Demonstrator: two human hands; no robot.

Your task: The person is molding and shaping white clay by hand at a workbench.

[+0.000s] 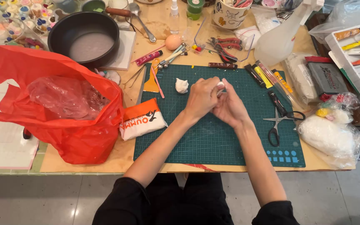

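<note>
Wooden table [146, 160], crowded: green mat [213, 141] in the middle, red bag [76, 137] and orange-white packet [141, 118] at left, black pan [84, 37] behind, clay bags [328, 133] and paint tray [357, 54] at right.

Both hands, left [202, 98] and right [230, 109], pinch small white lump [220, 85], probably clay, over green cutting mat [213, 137].

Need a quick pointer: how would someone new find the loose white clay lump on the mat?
Start at the green cutting mat in the table's middle. Near its top edge, just beyond the left hand, lies the white clay lump. It is the only loose white blob on the mat, right of the orange scraper.
</note>
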